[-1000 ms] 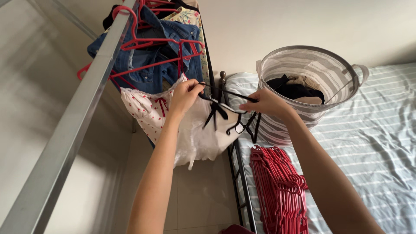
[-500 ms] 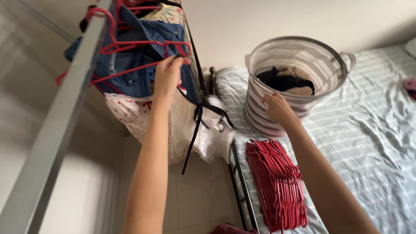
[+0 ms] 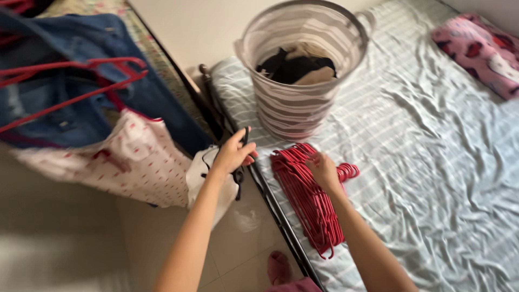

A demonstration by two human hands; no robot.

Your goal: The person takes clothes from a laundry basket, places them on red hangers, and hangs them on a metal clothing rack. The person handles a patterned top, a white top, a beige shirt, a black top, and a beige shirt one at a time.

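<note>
While the bed [image 3: 432, 162] with its striped grey sheet filled the right half of the view, work stood between two garments: one white piece hung, the next hanger not yet drawn. The striped laundry basket [image 3: 303, 103] stood on the bed at 12 o'clock from the hands, dark and tan clothes [image 3: 294, 67] lying in it. At 10 o'clock hung a denim garment [image 3: 81, 108] on red hangers and, below it, a white garment with red dashes [image 3: 140, 162]. The stack of red hangers [image 3: 308, 200] lay on the sheet by the bed's edge, at 6 o'clock from the basket.

The left hand [image 3: 233, 154] was closed loosely around a black strap [image 3: 244, 135] of the small white garment [image 3: 213, 178], at the bed frame. The right hand [image 3: 323, 170] rested on top of the stack, fingers [image 3: 313, 160] curled down onto the upper hangers; whether they had gripped one, I could not tell. The hooks [image 3: 348, 172] lay at 3 o'clock from that hand.

Judgement: the next move called for separating a single hanger from the nested stack, lifting by the hook end.
</note>
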